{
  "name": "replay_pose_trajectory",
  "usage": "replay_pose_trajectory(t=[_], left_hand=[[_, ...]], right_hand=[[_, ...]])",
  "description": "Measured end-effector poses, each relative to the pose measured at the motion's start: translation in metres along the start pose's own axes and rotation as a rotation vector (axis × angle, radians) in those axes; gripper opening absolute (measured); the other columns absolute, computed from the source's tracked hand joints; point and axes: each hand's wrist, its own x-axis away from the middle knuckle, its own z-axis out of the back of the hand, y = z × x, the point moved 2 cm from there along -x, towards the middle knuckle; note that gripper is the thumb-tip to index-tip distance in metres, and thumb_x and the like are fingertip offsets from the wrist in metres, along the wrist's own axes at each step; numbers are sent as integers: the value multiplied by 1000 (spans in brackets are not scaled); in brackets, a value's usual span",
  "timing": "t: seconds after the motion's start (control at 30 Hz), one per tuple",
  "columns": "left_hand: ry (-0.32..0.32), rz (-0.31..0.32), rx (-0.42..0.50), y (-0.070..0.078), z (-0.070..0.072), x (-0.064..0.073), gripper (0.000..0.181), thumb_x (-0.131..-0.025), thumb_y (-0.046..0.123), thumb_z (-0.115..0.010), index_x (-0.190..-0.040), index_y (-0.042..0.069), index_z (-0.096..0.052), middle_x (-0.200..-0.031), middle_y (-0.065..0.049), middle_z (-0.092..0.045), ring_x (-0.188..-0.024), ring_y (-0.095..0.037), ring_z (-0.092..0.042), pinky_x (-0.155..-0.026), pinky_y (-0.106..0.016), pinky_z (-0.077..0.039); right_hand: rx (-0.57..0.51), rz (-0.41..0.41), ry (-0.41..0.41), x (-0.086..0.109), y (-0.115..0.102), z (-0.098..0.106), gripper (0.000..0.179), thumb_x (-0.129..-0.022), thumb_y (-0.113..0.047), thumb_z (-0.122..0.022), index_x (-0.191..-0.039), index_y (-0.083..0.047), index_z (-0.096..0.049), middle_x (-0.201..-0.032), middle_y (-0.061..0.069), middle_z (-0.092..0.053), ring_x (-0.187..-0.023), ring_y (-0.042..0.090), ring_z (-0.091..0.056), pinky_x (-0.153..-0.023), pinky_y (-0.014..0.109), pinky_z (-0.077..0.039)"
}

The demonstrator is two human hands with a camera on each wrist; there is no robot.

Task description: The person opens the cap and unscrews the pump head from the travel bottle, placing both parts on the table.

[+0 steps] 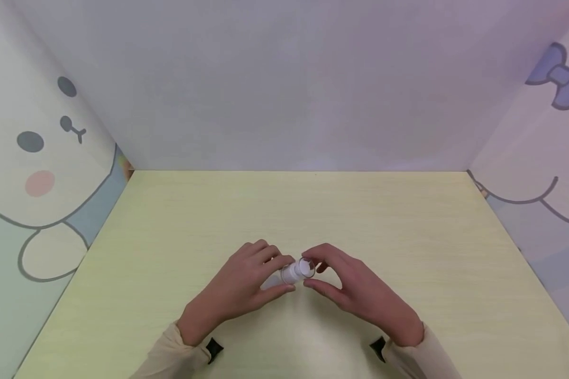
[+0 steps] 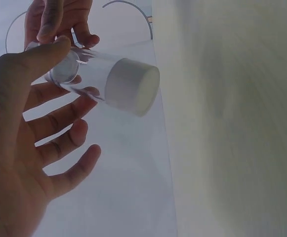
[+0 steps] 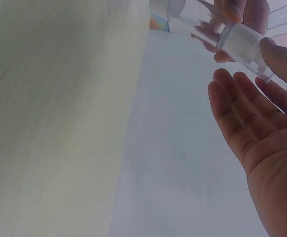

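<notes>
Head view: both hands meet over the pale yellow table [image 1: 313, 216], and between them is the small bottle [image 1: 290, 273], tilted, its clear-capped end towards the right hand [image 1: 355, 284]. The left hand [image 1: 248, 276] holds it, thumb on the near side, fingers on the far side. The right hand curves narrowly about the capped end, thumb and forefinger on opposite sides. Cream sleeves [image 1: 173, 352] come in low; a grey wall [image 1: 303, 84] stands behind, cartoon panels at either side, a blue bow [image 1: 560, 75] on the right one.

Over to the left wrist: here's the bottle lengthwise, clear body, wide white end [image 2: 133, 88] free of any finger. The left thumb [image 2: 59, 49] lies across it near the other end, fingertips behind, lower fingers fanned apart.

Right wrist now: the clear cap [image 3: 244, 47] sits by the right thumb [image 3: 276, 54], the other right fingers [image 3: 242, 103] stretched out loosely beneath. Whether thumb and forefinger truly grip, I cannot tell.
</notes>
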Motion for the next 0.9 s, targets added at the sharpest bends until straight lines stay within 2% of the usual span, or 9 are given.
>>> replay_pose_trajectory(t=[0.17,0.3,0.53,0.67,0.8,0.9], left_hand=[[22,-1,27,1,1,-7,40,-92,47,-79,-120,21,-71,-105,7,-67,-98,-11,-57,-82,-29,-52],[15,17,84,0,1,-8,38,-93,44,-78,-122,21,-70,-112,8,-67,-103,-11,-57,-85,-28,-53],[-30,59,152,-2,0,-5,40,-94,40,-78,-127,20,-68,-115,10,-71,-108,-10,-62,-91,-31,-55],[-54,82,189,-1,1,-4,43,-95,42,-76,-130,18,-66,-110,11,-71,-99,-6,-63,-86,-29,-55],[-40,86,199,1,3,-5,43,-95,42,-76,-128,17,-66,-104,12,-70,-90,-4,-62,-81,-26,-54],[-21,87,217,2,4,-6,42,-95,39,-77,-128,16,-65,-104,10,-70,-92,-5,-63,-82,-25,-56]], right_hand=[[-119,-15,24,-3,-2,2,43,-96,-15,-76,-134,-18,-56,-126,-9,-64,-108,4,-65,-93,25,-58],[-174,-17,47,-1,-2,2,47,-96,-10,-76,-137,-18,-56,-129,-7,-66,-110,5,-67,-93,29,-60],[-283,-36,122,2,-2,3,50,-94,2,-73,-138,-12,-52,-131,0,-67,-111,10,-69,-93,29,-61],[-398,-76,175,2,-2,2,50,-96,9,-67,-139,-7,-47,-130,5,-68,-112,12,-69,-92,27,-61],[-555,-90,226,-1,-2,-2,50,-96,17,-59,-140,0,-42,-131,6,-65,-115,13,-67,-91,25,-60],[-645,-90,259,-4,-3,-7,52,-94,20,-58,-140,4,-39,-132,5,-63,-116,14,-65,-92,24,-59]])
